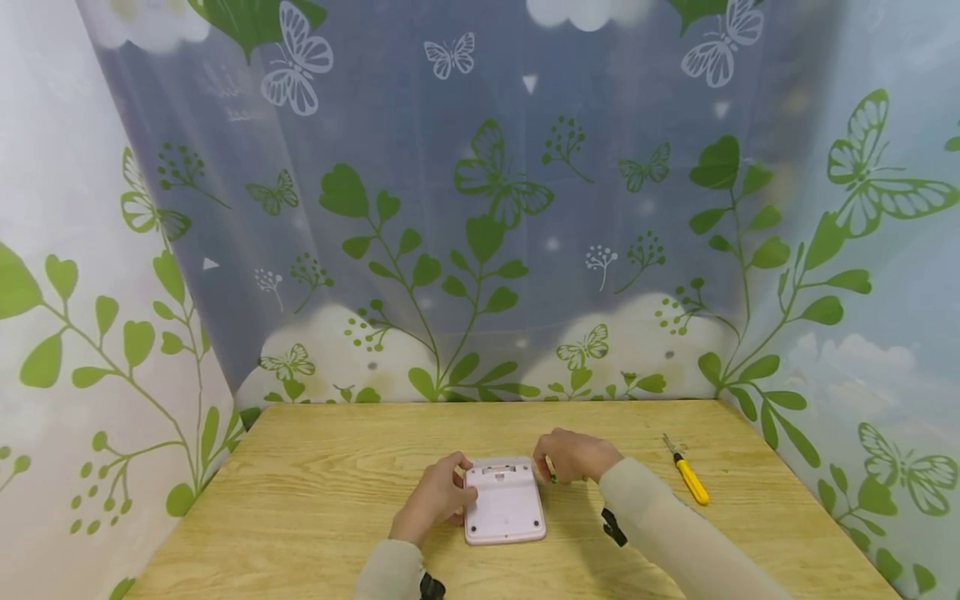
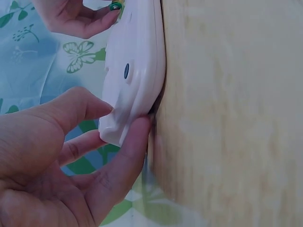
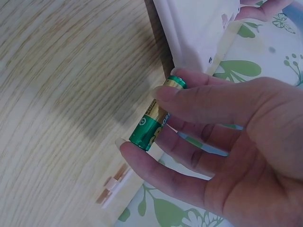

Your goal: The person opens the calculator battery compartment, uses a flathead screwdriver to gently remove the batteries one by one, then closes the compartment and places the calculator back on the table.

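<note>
A smooth, rounded-square plastic device (image 1: 506, 510) lies with its dark-footed side up on the wood-grained table (image 1: 322, 467). The left hand (image 1: 435, 497) narrowly grips its left edge; near the opposite edge, the right hand (image 1: 576, 456) pinches a green-and-gold cylindrical battery (image 3: 150, 120).

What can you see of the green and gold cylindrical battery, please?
The green and gold cylindrical battery has a shiny, metallic-looking surface with printed lettering. In the grip of the right hand, it has the thumb on its side and fingertips at both ends. It slants in the right wrist view, near the pale pink plastic device.
</note>
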Available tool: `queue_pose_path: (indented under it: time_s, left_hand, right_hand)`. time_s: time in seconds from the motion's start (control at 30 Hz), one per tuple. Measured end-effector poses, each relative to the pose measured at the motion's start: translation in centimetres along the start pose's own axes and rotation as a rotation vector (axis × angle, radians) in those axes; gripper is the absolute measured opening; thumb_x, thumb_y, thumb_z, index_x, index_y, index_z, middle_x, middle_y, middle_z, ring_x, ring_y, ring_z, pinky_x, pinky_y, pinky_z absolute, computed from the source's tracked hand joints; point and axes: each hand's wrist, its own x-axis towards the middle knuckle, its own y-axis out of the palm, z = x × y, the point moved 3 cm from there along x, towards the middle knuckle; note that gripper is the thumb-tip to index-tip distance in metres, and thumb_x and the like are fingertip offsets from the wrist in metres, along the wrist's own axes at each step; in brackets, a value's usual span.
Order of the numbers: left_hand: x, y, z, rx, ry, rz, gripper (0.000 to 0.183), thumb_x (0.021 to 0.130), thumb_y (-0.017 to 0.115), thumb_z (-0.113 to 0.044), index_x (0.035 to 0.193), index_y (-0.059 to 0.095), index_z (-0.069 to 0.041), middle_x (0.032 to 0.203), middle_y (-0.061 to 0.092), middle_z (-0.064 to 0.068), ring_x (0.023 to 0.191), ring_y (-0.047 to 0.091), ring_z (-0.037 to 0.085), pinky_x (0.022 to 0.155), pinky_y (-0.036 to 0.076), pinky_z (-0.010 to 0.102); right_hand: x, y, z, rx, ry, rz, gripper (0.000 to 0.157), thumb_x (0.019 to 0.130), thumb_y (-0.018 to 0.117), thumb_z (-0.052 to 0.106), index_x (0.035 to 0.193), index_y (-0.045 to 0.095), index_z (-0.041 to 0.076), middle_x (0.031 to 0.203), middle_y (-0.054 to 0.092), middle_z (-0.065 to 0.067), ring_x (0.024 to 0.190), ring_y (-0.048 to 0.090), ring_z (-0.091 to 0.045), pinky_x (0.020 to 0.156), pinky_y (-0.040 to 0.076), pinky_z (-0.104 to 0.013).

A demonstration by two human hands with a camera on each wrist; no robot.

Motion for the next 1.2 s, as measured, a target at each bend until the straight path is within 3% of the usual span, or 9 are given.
queue_pose_path:
  time_s: [0.9, 1.2]
  left_hand:
    - [0.0, 0.0, 0.1, 0.012, -0.011, -0.002, 0.036, 0.091, 0.073, -0.001, 0.124, 0.058, -0.005, 0.094, 0.056, 0.013, 0.073, 0.06, 0.021, 0.056, 0.062, 0.031]
    - [0.0, 0.0, 0.1, 0.011, -0.001, -0.002, 0.036, 0.09, 0.073, 0.0, 0.123, 0.058, -0.004, 0.093, 0.056, 0.013, 0.073, 0.06, 0.021, 0.056, 0.062, 0.032]
  right_hand:
    - [-0.7, -0.3, -2.0, 0.003, 0.002, 0.011, 0.032, 0.087, 0.065, -0.017, 0.082, 0.071, 0.015, 0.104, 0.067, -0.001, 0.067, 0.048, -0.018, 0.047, 0.034, -0.028]
    - [-1.2, -0.6, -3.5, 0.053, 0.047, 0.01, 0.034, 0.087, 0.063, -0.019, 0.084, 0.07, 0.014, 0.114, 0.067, -0.004, 0.058, 0.043, -0.015, 0.046, 0.033, -0.027]
